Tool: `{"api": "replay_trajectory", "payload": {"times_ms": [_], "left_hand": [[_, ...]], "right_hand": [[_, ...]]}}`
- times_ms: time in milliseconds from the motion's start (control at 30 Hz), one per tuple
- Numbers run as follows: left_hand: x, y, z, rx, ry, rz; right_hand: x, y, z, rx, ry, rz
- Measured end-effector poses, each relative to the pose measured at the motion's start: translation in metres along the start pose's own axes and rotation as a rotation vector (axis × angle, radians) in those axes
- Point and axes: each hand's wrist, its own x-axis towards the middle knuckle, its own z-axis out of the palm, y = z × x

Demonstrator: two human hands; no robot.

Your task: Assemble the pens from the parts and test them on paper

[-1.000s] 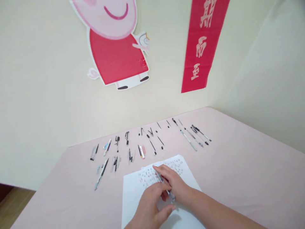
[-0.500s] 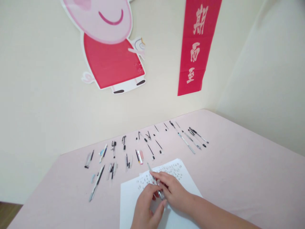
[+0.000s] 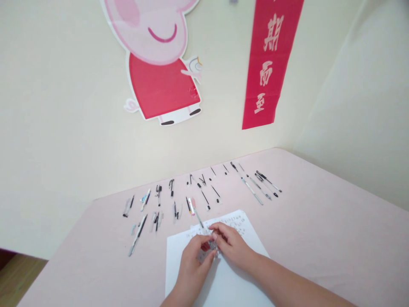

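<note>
A slim clear-bodied pen points up and away from me, tilted to the left, above the written sheet. My left hand is closed, thumb and fingers pinched around the pen's near end. From the other side my right hand is closed on the same pen, its fingertips touching those of the left. Fingers partly hide the near end, so its shape is hard to make out. Beneath both hands lies white paper with rows of small handwriting near its far edge.
On the pink tabletop, several pens and dismantled pen parts lie in groups beyond the paper. A whole light-blue pen rests at the right, a black-and-clear pen at the left. The wall behind bears a pig cutout and a red banner.
Both hands, still on the pen, have moved slightly closer together, and more of the pen's far end shows. The right fingers have slid toward its near end. The whole view has shifted slightly.
</note>
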Motion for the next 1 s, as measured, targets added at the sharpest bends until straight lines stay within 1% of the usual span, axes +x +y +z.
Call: {"api": "replay_trajectory", "payload": {"times_ms": [333, 533, 700, 833, 1000], "left_hand": [[0.001, 0.001, -0.001, -0.043, 0.018, -0.009], [0.0, -0.004, 0.0, -0.049, -0.007, -0.046], [-0.001, -0.004, -0.001, -0.068, -0.017, -0.061], [-0.001, -0.001, -0.002, -0.08, -0.025, -0.058], [0.0, -0.001, -0.002, -0.055, -0.035, -0.009]], "right_hand": [[0.003, -0.009, -0.003, -0.038, -0.018, -0.027], [0.0, -0.01, -0.001, -0.038, -0.07, 0.024], [-0.001, -0.011, 0.0, -0.054, -0.074, 0.049], [-0.001, -0.012, 0.001, -0.067, -0.063, 0.068], [0.0, -0.01, 0.008, -0.083, -0.02, 0.128]]}}
